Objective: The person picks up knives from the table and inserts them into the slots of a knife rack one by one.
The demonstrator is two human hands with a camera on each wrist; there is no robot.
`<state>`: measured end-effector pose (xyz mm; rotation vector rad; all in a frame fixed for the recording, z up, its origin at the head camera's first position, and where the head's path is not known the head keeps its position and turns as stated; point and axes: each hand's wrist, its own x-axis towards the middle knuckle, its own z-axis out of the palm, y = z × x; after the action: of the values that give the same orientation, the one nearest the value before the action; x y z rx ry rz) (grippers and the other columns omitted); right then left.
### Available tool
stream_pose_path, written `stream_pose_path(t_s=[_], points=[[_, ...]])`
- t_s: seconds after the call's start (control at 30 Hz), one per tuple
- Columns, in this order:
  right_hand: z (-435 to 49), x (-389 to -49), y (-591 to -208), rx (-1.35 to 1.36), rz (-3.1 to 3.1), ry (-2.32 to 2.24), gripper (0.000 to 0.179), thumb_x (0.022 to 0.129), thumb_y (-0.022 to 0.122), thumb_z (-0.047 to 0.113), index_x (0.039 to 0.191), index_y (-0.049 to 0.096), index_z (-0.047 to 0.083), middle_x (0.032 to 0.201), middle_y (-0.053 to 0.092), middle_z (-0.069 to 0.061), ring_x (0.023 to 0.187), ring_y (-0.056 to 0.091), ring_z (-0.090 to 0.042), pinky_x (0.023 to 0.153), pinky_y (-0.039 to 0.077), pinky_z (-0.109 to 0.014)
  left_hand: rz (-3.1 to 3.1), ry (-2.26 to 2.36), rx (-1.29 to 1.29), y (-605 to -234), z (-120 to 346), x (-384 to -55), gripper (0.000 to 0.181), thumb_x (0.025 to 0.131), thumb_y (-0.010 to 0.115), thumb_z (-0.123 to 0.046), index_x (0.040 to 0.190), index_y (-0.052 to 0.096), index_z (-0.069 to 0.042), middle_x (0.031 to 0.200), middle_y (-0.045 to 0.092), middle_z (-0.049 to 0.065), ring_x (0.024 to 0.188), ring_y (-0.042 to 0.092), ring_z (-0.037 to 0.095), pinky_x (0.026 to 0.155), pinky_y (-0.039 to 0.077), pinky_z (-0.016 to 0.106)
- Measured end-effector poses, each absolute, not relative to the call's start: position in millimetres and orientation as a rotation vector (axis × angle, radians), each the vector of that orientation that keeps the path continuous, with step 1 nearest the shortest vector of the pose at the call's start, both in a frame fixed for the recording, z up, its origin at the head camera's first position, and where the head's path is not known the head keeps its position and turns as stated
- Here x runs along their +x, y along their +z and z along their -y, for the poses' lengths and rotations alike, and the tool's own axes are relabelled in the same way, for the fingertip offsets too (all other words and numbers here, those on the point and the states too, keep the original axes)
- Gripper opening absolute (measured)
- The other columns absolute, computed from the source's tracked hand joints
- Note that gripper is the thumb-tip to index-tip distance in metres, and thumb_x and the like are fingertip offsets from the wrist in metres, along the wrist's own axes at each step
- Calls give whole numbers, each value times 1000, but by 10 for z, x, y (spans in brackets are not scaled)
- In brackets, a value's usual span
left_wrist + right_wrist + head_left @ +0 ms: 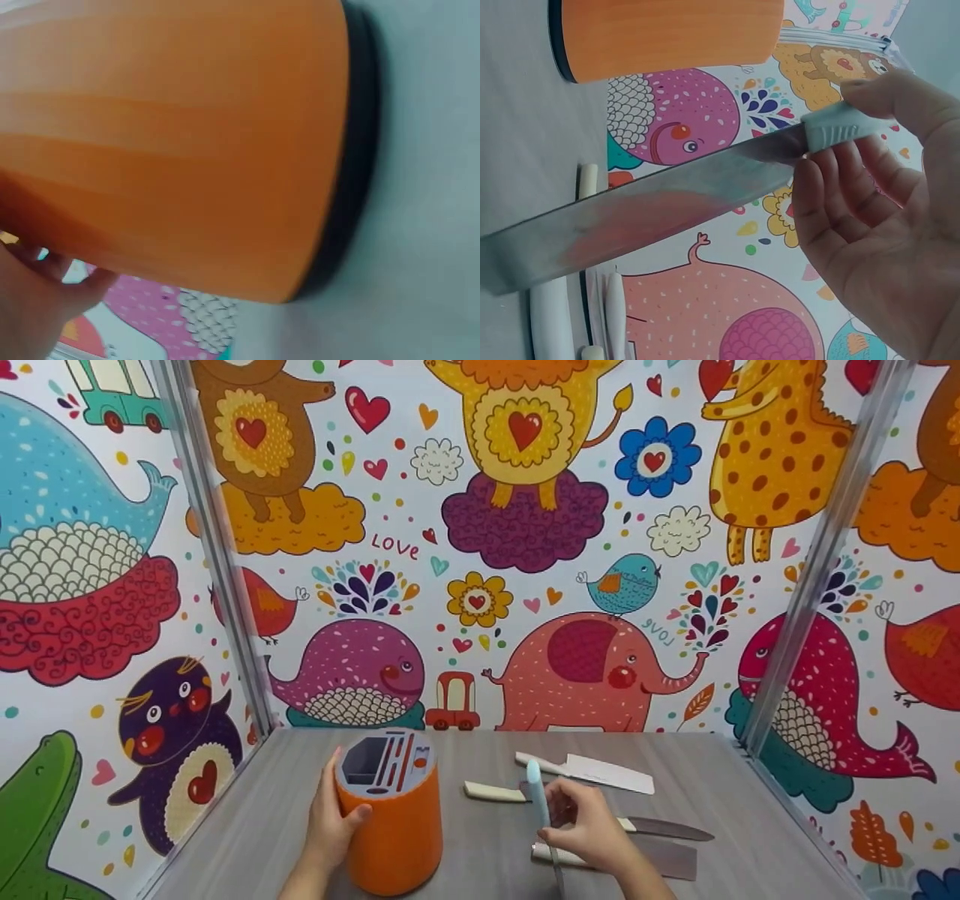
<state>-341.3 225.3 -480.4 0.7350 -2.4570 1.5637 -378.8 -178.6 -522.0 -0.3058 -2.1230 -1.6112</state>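
Observation:
My left hand (330, 821) holds an orange knife block (397, 840) by its left side, thumb in front and fingers behind. The block stands upright, its grey slotted top (405, 769) facing up; no knife shows in the slots. To its right, my right hand (589, 821) pinches the pale blue handle of a kitchen knife (538, 799) between thumb and fingers. In the right wrist view the wide blade (652, 206) slants away from the hand, apart from the block. Its tip points down toward the table in the head view.
Several knives lie on the grey table (480, 765) around the right hand: a white-handled cleaver (611, 774) at the back, a cream-handled knife (491, 791), a pointed dark blade (667, 829) and a wide-bladed knife (667, 860) nearer me. Cartoon-printed walls (300, 585) enclose the table.

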Motion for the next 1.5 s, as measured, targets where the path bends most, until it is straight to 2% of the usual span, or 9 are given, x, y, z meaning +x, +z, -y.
stream_pose_path(t_s=[0.1,0.17,0.3,0.43,0.53,0.8,1.07,1.33,1.5], points=[[-2250,-3413,-4802,653,2414,1623,32,79,86,2,102,65,2,84,65,-4,72,61,-4,64,55,-22,2121,-1419,-274,-5123,1734,-3748,93,97,71,-51,166,27,-7,162,45,23,139,53,40,119,42,66],[-2243,-3410,-4797,610,2383,1662,32,79,86,0,102,64,1,84,65,-5,72,61,-5,64,55,-21,2070,-1298,-232,-5068,1681,-3725,87,98,69,-50,162,33,-3,154,50,26,136,53,44,115,42,71],[-2222,-3402,-4791,568,2339,1706,33,79,87,0,103,64,-1,86,66,-9,73,62,-6,66,56,-21,1886,-1091,-149,-4984,1559,-3683,77,105,56,-56,147,47,7,132,58,30,123,55,45,105,45,65],[-2189,-3384,-4786,563,2325,1715,34,79,88,2,102,64,-1,87,68,-11,75,65,-8,68,58,-22,1749,-926,-169,-4897,1456,-3605,90,104,42,-74,135,54,9,123,57,30,114,53,43,95,42,56],[-2158,-3370,-4788,582,2311,1709,33,79,88,2,102,66,-1,88,71,-13,76,69,-8,69,60,-24,1736,-743,-258,-4815,1369,-3518,94,101,39,-79,130,58,8,122,59,29,109,54,41,93,42,51],[-2036,-3314,-4781,607,2293,1671,31,79,87,0,104,67,4,89,70,-5,79,71,-9,73,63,-26,1848,-455,-489,-4627,947,-3168,73,103,44,-73,119,66,-4,110,66,13,105,59,30,92,51,42],[-1812,-3184,-4779,691,2296,1662,31,79,89,5,102,69,8,89,72,-4,79,71,-7,74,64,-27,2145,-796,-719,-4633,676,-2918,54,93,80,-45,135,60,-17,118,66,-8,108,59,6,89,60,30],[-1627,-3048,-4852,823,2173,1690,27,83,88,6,102,69,11,90,72,-7,79,69,-4,72,64,-27,2362,-1244,-877,-4726,561,-2943,48,105,66,-44,141,55,-14,130,66,0,120,66,16,104,59,33],[-1542,-3033,-4900,933,2071,1640,25,86,85,3,103,71,12,88,74,-11,77,70,-4,67,64,-30,2334,-1285,-936,-4830,524,-3010,40,106,65,-38,138,57,-16,122,67,0,112,68,16,99,60,31]])
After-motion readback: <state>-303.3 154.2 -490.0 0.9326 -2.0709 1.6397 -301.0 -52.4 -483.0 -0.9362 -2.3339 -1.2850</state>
